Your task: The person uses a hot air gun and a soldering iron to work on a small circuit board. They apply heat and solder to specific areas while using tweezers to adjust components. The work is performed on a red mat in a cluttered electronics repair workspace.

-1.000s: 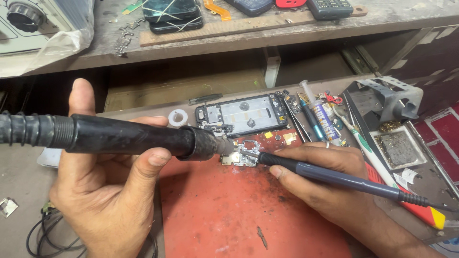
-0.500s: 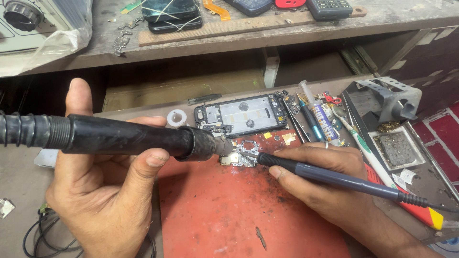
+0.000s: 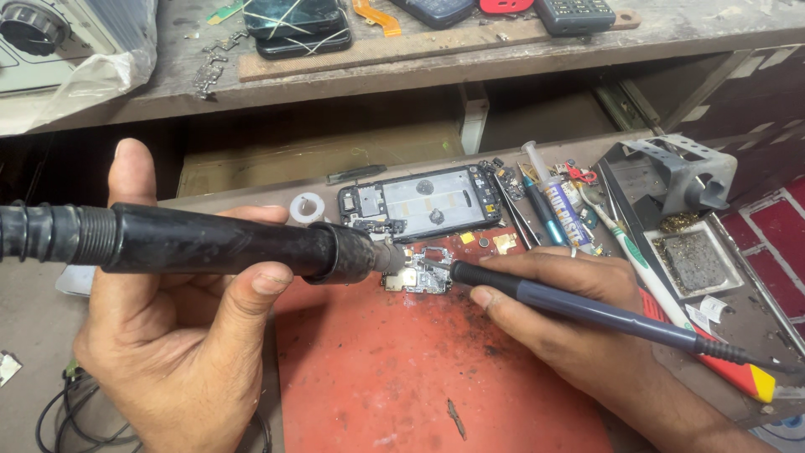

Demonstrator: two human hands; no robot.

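My left hand (image 3: pixel 180 335) grips a thick black hot-air wand (image 3: pixel 218 243) with a ribbed hose; its nozzle points right at a small circuit board (image 3: pixel 419 273) lying on the red mat (image 3: pixel 402 377). My right hand (image 3: pixel 553 315) holds a slim blue-grey soldering pen (image 3: pixel 587 306) like a pencil, its tip touching the board's right side. Just behind the board lies an opened phone frame (image 3: pixel 423 201).
A syringe, tweezers and a toothbrush (image 3: pixel 625 247) lie right of the phone frame. A metal iron stand (image 3: pixel 683 172) and a tray with a sponge (image 3: pixel 692 260) sit at the far right. A shelf above holds phones (image 3: pixel 298 25). A white tape roll (image 3: pixel 307 207) lies by the frame.
The wand and my left hand have shifted very slightly; the pen tip stays on the board. Otherwise nothing has visibly changed.
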